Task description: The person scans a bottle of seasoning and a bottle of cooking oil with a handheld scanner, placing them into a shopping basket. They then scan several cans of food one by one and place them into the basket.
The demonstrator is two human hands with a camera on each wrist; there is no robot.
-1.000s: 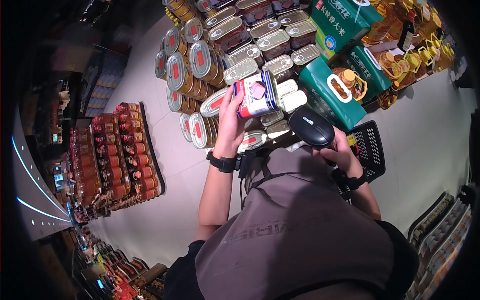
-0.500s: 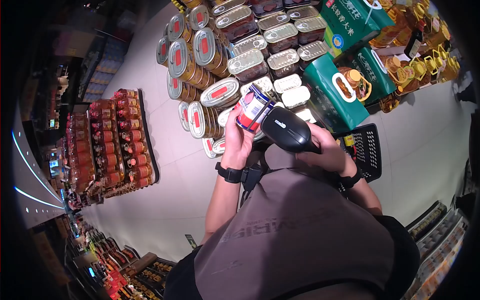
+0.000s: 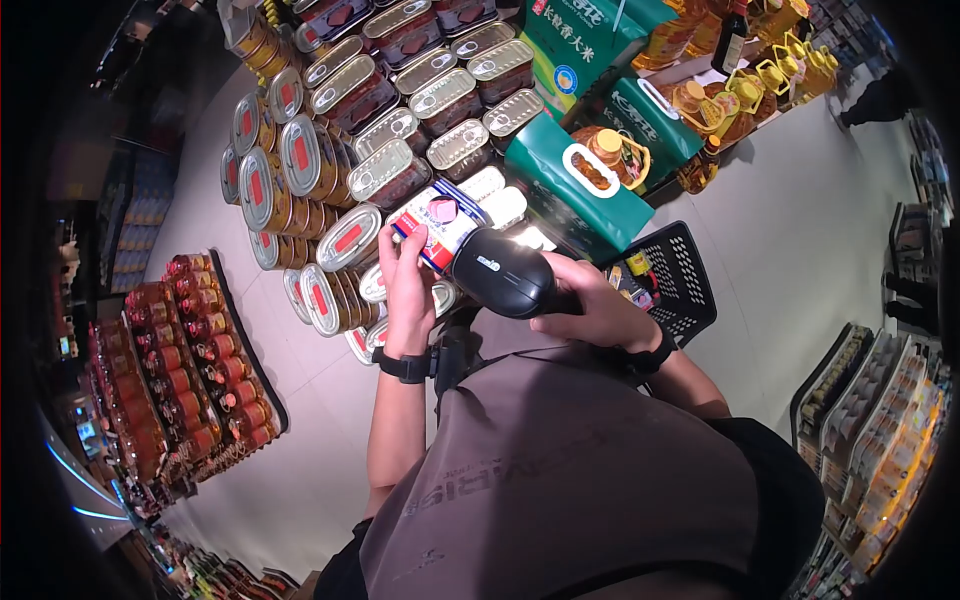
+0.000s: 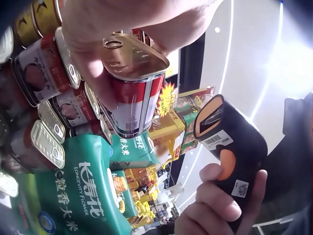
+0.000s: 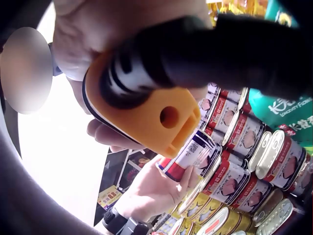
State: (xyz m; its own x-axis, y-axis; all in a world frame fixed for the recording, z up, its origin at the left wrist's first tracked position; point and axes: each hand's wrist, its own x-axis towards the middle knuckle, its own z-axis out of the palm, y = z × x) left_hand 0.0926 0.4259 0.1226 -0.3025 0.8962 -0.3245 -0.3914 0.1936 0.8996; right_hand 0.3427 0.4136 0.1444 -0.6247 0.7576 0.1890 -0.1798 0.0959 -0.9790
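Note:
My left hand point(image 3: 408, 292) grips a white, red and blue luncheon meat can point(image 3: 438, 215), its pink meat picture facing up in the head view. In the left wrist view the can's point(image 4: 134, 100) ring-pull lid shows beneath the fingers. A black barcode scanner point(image 3: 503, 276) is held in my right hand point(image 3: 603, 306), its head overlapping the can's near side in the head view. Fingers wrap the scanner's handle below its orange trigger point(image 4: 227, 164). A code label point(image 5: 193, 147) on the can shows past the scanner's orange butt point(image 5: 146, 122) in the right wrist view.
Stacked meat cans point(image 3: 445, 98) and gold oval cans point(image 3: 302, 155) stand ahead. Green rice packs point(image 3: 545, 165) and oil bottles point(image 3: 690, 95) are to the right, with a black basket point(image 3: 690, 290) close by. Red-labelled bottles point(image 3: 185, 360) fill a rack at left.
The scanner has come leftward from beside the can to right against it in view. The can turned to show a barcode side, then its picture side again. The head view has shifted.

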